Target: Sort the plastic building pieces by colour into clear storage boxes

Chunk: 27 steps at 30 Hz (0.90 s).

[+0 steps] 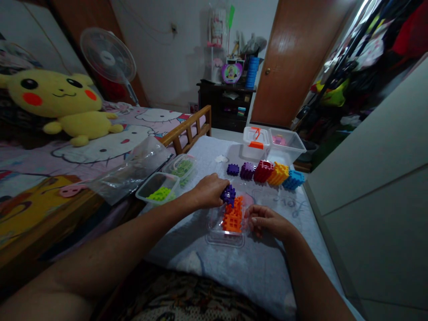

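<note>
My left hand (pixel 211 191) grips dark purple interlocking plastic blocks (pixel 228 195), held over the far part of a clear plastic container (pixel 217 225). Inside that container lie orange interlocking blocks (pixel 232 220). Beside its right wall is my right hand (pixel 264 219), fingers loosely curled and somewhat apart with nothing in them; whether they touch the wall is hard to tell. Past the container, sorted blocks stand in a row: a small purple stack (pixel 233 169), a lighter purple stack (pixel 247 170), a red stack (pixel 263 171), a yellow stack (pixel 278 174) and a blue stack (pixel 294 179).
On the left stand a tub of lime-green blocks (pixel 158 194) and a lidded tub of green blocks (pixel 182 167). A white-lidded box (pixel 256 142) and an open clear bin (pixel 289 145) are at the back. A plastic bag (pixel 130 167) lies by the wooden bed rail (pixel 187 129).
</note>
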Available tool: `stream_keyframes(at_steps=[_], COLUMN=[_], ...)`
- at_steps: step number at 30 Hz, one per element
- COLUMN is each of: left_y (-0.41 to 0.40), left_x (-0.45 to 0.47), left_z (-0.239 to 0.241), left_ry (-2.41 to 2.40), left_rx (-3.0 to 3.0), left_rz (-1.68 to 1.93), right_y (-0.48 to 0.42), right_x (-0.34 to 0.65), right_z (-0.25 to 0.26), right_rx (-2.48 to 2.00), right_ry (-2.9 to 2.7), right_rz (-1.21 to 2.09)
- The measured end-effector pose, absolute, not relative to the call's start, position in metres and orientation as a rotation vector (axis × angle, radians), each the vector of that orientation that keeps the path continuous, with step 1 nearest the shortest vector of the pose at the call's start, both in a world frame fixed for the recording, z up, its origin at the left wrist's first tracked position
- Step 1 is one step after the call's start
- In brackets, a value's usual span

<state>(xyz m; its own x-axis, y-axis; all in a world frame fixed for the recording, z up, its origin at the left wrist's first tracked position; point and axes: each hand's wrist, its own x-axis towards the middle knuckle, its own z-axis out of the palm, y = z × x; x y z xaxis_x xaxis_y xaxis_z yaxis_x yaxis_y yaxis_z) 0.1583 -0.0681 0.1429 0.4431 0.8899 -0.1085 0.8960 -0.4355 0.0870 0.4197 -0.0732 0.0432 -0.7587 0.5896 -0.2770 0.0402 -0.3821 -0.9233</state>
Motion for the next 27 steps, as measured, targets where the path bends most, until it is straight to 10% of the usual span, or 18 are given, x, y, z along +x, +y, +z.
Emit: stream_keyframes(at_steps=[27], left_y=[0.074], left_x=[0.169], left_z=[0.104], left_ry=[1.761], left_rx=[2.375], left_rz=[0.106], right_y=[-0.073], right_x=[0.419], right_z=[0.04], right_rx=[-0.834], right_ry=[-1.449], right_rz=[2.221])
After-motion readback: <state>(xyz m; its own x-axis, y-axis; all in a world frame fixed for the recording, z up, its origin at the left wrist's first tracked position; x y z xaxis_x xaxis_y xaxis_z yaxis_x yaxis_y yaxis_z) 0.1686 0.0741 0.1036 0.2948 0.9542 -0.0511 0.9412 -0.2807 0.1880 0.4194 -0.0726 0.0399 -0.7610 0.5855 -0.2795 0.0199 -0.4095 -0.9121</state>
